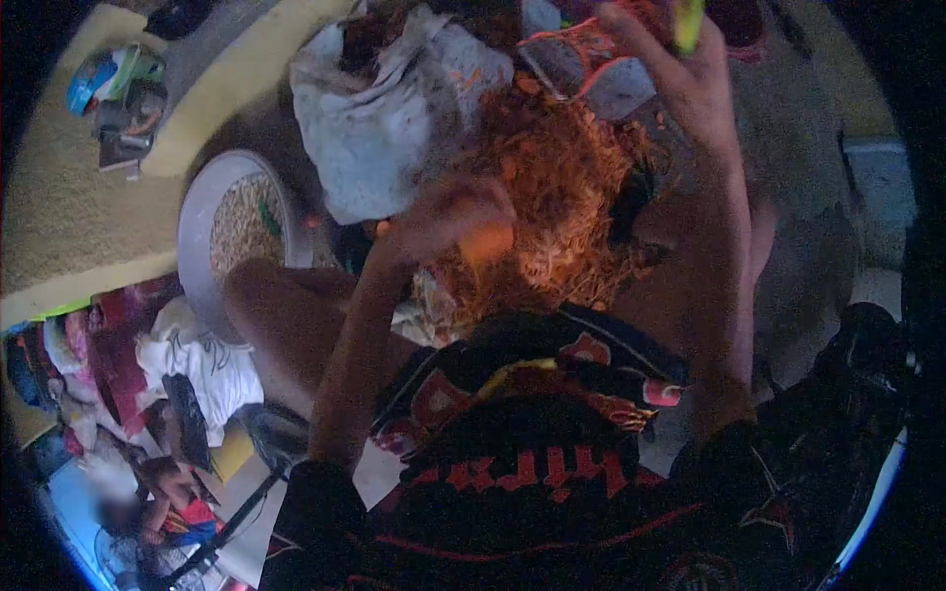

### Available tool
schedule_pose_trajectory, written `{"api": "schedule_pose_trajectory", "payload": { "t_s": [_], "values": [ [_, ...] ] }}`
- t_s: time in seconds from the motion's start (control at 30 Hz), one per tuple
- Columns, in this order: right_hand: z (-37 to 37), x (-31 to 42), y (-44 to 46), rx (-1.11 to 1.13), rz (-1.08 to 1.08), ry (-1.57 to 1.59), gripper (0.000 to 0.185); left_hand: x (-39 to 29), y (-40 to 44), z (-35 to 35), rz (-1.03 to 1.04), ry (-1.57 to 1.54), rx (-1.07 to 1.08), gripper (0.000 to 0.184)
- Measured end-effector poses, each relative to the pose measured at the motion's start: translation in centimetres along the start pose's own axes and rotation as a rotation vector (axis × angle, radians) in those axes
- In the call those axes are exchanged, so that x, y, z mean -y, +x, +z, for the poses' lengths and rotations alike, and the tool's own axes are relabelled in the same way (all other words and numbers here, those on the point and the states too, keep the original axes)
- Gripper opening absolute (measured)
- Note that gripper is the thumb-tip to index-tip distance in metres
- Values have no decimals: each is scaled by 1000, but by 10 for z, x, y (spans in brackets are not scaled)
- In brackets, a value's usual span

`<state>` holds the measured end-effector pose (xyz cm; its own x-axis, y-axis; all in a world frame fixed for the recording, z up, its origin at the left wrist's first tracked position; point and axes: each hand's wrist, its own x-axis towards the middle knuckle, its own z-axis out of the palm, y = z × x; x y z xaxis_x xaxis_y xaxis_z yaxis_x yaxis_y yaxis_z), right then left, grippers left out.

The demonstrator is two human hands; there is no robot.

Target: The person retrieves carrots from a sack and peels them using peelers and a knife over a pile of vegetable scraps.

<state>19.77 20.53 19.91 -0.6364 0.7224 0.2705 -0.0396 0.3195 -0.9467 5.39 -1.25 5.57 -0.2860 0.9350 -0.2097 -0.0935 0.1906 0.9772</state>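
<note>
A heap of orange shreds and scraps [562, 167] lies between my bent legs. Over its left part is my left hand [463, 212], blurred by motion, with a blurred orange piece [488, 242] in its grip. My right hand [690, 89] is raised at the upper right, closed on a yellow-green object [688, 27] that the frame edge cuts off. Near its fingers is orange netting [581, 54]. A whitish cloth or sack [365, 128] sits against the upper left of the heap.
Left of my leg stands a pale basin [197, 222] holding many small light pieces [244, 222]. A raised ledge [212, 89] runs along the left. Farther down lie a white printed cloth [212, 364] and other fabrics. Another person [123, 522] is at the lower left.
</note>
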Motion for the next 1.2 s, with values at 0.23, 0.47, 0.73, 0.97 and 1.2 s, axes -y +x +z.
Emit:
{"api": "schedule_pose_trajectory", "payload": {
  "t_s": [0.23,0.47,0.73,0.97,1.2],
  "values": [
    [-143,-59,23,-444,-438,-518,43,-39,78,41,85,21,1189,37],
    [-143,-49,28,-386,-119,648,51,-160,182,65,196,-574,180,65],
    [-196,-84,6,-553,-56,110,38,-37,191,-42,161,28,-421,22],
    [-252,-97,-11,-245,-325,-1824,42,56,286,-258,307,719,-464,18],
    [-206,-91,12,-496,-73,-977,32,119,386,-328,244,1193,-167,38]
  ]
}}
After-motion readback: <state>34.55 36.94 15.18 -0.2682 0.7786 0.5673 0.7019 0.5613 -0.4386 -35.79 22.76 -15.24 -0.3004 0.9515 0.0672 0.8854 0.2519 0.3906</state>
